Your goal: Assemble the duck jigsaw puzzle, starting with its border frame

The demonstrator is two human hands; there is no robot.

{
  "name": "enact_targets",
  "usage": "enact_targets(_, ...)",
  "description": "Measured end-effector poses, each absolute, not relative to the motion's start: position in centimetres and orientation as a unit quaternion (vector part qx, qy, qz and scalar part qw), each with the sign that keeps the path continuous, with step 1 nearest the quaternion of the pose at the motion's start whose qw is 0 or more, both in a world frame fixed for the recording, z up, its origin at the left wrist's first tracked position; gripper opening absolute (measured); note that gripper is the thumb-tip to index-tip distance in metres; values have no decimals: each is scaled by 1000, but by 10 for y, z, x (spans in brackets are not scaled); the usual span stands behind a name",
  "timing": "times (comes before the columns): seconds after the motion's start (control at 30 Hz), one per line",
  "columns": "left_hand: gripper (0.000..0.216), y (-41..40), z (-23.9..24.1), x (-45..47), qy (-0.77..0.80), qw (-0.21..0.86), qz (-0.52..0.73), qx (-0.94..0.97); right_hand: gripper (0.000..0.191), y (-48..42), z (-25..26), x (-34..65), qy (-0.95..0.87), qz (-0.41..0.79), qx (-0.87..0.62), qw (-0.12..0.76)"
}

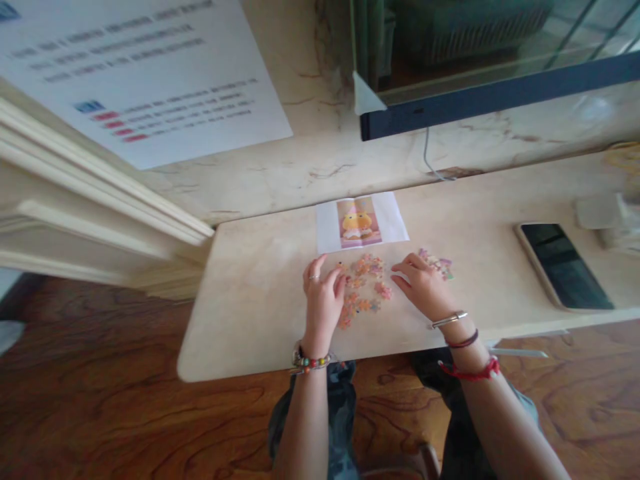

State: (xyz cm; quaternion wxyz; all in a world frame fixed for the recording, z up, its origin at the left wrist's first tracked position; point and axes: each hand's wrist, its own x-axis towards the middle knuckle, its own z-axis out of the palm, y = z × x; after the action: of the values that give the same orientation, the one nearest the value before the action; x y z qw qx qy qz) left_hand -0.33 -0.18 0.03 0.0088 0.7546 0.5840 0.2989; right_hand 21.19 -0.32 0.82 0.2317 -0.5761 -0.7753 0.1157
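Observation:
Several small pink and orange puzzle pieces lie scattered on the pale tabletop between my hands. My left hand rests palm down at the left of the pile, fingers bent over a few pieces near its fingertips. My right hand lies to the right, fingers curled toward the pile, with another small cluster of pieces just beyond it. Whether either hand pinches a piece is hidden. A printed picture of a yellow cartoon figure lies flat behind the pieces.
A dark-screened phone lies on the table at the right, with blurred pale objects past it. A marble ledge and a dark-framed glass panel rise behind. A large printed notice hangs at upper left. Wooden floor lies below.

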Motion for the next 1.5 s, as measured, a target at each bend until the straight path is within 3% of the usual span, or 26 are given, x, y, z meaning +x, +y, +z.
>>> enact_targets(0.43, 15, -13, 2, -37, 612, 45, 298, 731, 16, 20, 4, 130, -773, 80, -605, 177)
enact_targets(0.63, 16, -12, 4, -45, 618, 49, 312, 720, 16, 20, 6, 133, -785, 81, -556, 259)
enact_targets(0.9, 15, -10, 13, -8, 575, 73, 355, 733, 21, 9, 25, 189, -725, 40, -602, 334)
enact_targets(1.23, 21, -9, 7, 111, 460, 149, 347, 803, 19, -9, 15, 281, -695, 80, -651, 293)
enact_targets(1.5, 20, -8, 3, 132, 460, 130, 313, 821, 13, -11, 9, 305, -699, 142, -645, 273)
